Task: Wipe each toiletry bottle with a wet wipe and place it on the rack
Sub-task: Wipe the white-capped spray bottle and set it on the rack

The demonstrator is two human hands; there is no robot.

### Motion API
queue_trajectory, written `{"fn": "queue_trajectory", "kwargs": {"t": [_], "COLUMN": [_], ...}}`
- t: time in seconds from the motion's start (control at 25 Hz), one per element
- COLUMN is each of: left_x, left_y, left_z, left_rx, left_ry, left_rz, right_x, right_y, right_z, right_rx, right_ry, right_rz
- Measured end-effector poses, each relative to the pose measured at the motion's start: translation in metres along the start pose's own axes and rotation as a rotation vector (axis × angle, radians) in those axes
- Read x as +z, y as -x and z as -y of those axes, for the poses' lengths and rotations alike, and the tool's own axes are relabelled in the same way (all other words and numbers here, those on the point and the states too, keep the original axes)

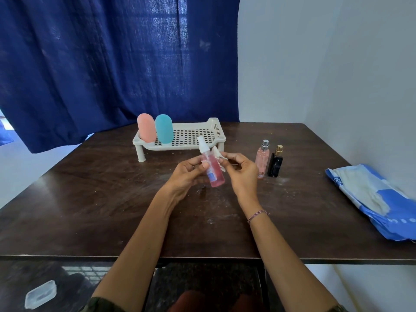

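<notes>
Over the scuffed dark table [90,199], before the rack [175,147], the left hand [186,176] is gripping a pink bottle [216,175], the right hand [244,174] pinching a wet wipe [216,153]; a blue curtain [90,64] is hanging behind.

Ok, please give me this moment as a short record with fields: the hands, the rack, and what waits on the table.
left hand: holds pink spray bottle above the table
right hand: pinches wet wipe against that bottle
rack: peach bottle and teal bottle stand at its left end
waiting: pink perfume bottle and black bottle, upright, right of the hands
wipe pack: lies at table's right edge
</notes>
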State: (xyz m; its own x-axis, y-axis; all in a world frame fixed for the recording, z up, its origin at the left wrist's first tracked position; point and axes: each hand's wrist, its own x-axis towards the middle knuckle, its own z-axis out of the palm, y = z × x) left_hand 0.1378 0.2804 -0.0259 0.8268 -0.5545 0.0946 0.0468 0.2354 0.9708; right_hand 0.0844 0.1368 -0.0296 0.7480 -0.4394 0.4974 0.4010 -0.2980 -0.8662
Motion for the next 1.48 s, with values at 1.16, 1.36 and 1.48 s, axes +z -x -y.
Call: {"fn": "queue_trajectory", "kwargs": {"t": [1.16, 1.36, 1.48], "left_x": [0.002, 0.005, 0.003], "left_y": [0.002, 0.003, -0.001], "left_z": [0.002, 0.000, -0.005], "left_rx": [0.365, 0.375, 0.392], "left_ry": [-0.363, -0.317, -0.331], "left_rz": [-0.592, -0.635, -0.708], "right_x": [0.008, 0.032, 0.044], "right_y": [0.006, 0.002, -0.010], "right_z": [-0.004, 0.011, 0.017], "right_rx": [-0.134, -0.094, -0.105], "right_ry": [0.259, 0.281, 0.296], "right_rz": [0.032, 0.109, 0.086]}}
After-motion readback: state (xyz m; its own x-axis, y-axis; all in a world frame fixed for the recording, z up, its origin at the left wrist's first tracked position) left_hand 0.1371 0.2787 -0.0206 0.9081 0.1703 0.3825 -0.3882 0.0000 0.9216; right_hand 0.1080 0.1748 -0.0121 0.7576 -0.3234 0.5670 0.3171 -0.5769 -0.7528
